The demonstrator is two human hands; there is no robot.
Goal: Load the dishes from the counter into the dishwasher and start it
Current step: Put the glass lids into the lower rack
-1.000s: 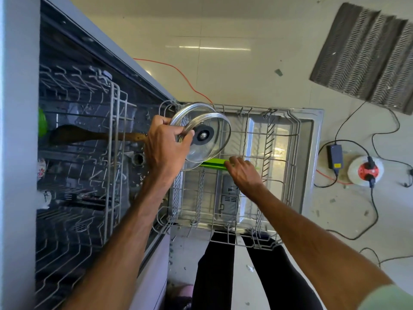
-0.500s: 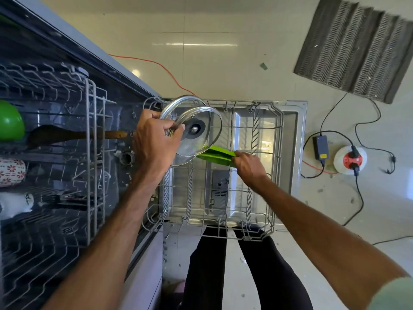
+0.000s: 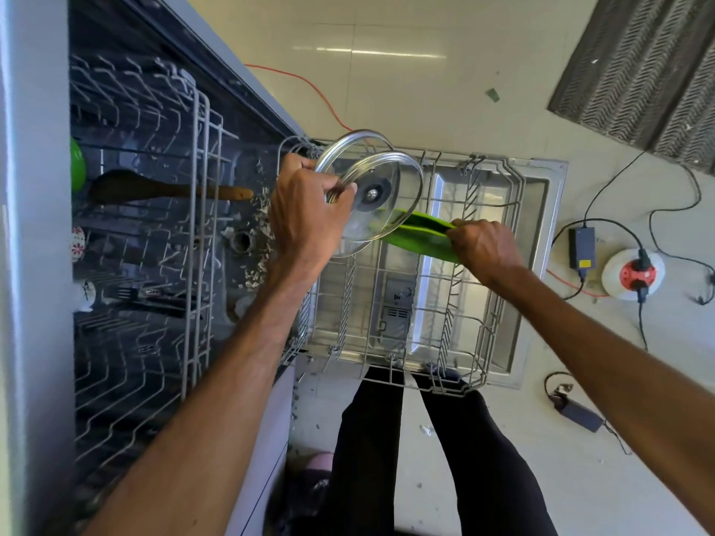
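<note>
Now the right hand (image 3: 483, 245) is gripping the green plate (image 3: 421, 234) by its edge, tilted over the middle of the lower rack (image 3: 485, 344). It is drawing the plate farther out from behind the glass lid (image 3: 383, 199) than half a second ago. The left hand (image 3: 301, 214) is still pinching the lid's rim above the rack's edge nearest the tub. The power adapter (image 3: 580, 245) is lying on the floor, its yellow label too small to read.

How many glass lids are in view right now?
2. The left hand holds both above the lower rack: the front lid faces the camera, and the back lid sits just behind it, mostly covered. I see none elsewhere.
</note>
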